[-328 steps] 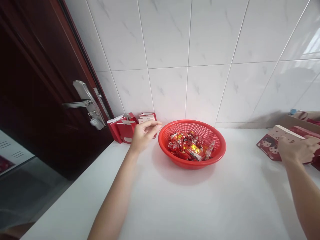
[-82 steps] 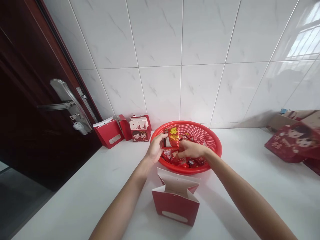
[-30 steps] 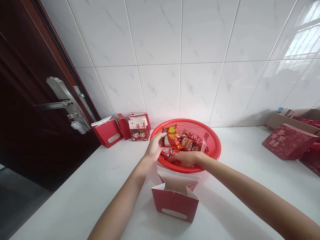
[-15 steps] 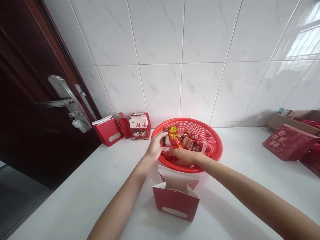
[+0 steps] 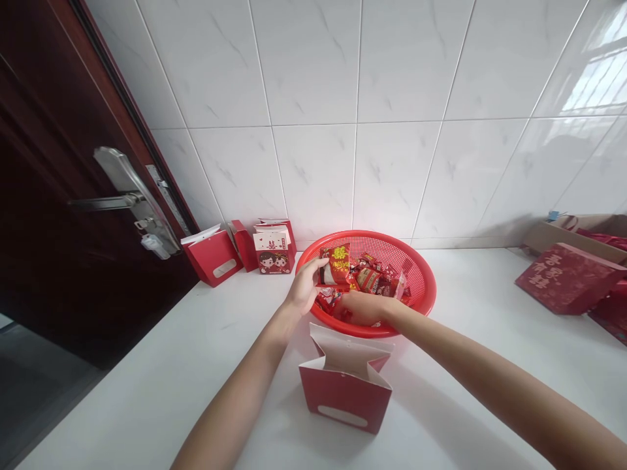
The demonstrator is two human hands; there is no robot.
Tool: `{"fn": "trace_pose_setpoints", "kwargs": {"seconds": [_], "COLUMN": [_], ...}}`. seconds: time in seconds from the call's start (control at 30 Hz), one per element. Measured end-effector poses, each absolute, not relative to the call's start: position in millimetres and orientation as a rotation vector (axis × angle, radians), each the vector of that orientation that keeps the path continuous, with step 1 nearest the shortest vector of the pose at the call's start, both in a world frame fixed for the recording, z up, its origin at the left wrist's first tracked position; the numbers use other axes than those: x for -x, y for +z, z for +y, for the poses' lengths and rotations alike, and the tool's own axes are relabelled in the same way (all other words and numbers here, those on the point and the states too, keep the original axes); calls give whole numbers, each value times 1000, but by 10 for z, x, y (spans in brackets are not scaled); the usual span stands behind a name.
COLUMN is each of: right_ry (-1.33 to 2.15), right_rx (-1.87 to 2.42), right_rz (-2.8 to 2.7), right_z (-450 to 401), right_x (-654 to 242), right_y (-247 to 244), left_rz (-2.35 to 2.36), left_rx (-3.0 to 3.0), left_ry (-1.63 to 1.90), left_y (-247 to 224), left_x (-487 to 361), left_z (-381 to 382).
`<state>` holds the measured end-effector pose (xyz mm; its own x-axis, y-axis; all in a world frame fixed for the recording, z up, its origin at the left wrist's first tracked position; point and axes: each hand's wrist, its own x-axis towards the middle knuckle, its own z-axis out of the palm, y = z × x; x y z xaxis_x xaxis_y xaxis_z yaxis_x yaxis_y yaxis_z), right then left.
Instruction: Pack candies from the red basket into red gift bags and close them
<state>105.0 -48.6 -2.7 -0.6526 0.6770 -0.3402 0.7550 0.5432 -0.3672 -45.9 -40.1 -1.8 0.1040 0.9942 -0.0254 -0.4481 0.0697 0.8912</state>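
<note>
My left hand (image 5: pixel 306 285) is closed on a red snack packet (image 5: pixel 336 266) with yellow lettering, held over the left side of a red plastic basket (image 5: pixel 427 287). Low in that basket, my right hand (image 5: pixel 360 307) reaches among red-wrapped sweets (image 5: pixel 371 281). Its fingertips are hidden by the wrappers and the hand itself, so what it may grip does not show. Just in front of the basket stands a red paper gift box (image 5: pixel 345 395), its top open toward me and an oval window low on its front.
Several red gift boxes (image 5: pixel 215 258) stand by the wall at the left, one printed with cartoon figures (image 5: pixel 273 256). At the right, a dark red bag (image 5: pixel 563 277) leans by a cardboard box (image 5: pixel 543 238). A dark door (image 5: pixel 53 196) with a metal handle borders the white counter (image 5: pixel 171 372).
My right hand has shifted slightly to the right inside the basket, showing more wrappers at its left. My left hand keeps the snack packet in the same place.
</note>
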Motion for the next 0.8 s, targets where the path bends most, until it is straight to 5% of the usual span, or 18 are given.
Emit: {"fn": "trace_pose_setpoints", "kwargs": {"seconds": [0.27, 0.8], "right_ry": [-385, -810], "right_rx": [-1800, -1186], "right_rz": [2403, 2508], "right_z": [-314, -313], "right_x": [-1248, -1206], "right_y": [59, -66], "left_rz": [785, 806], "left_rx": [-896, -874], "left_ry": [1260, 1233], "left_y": [-22, -32], "left_x": [465, 446], "left_z": [-400, -416]}}
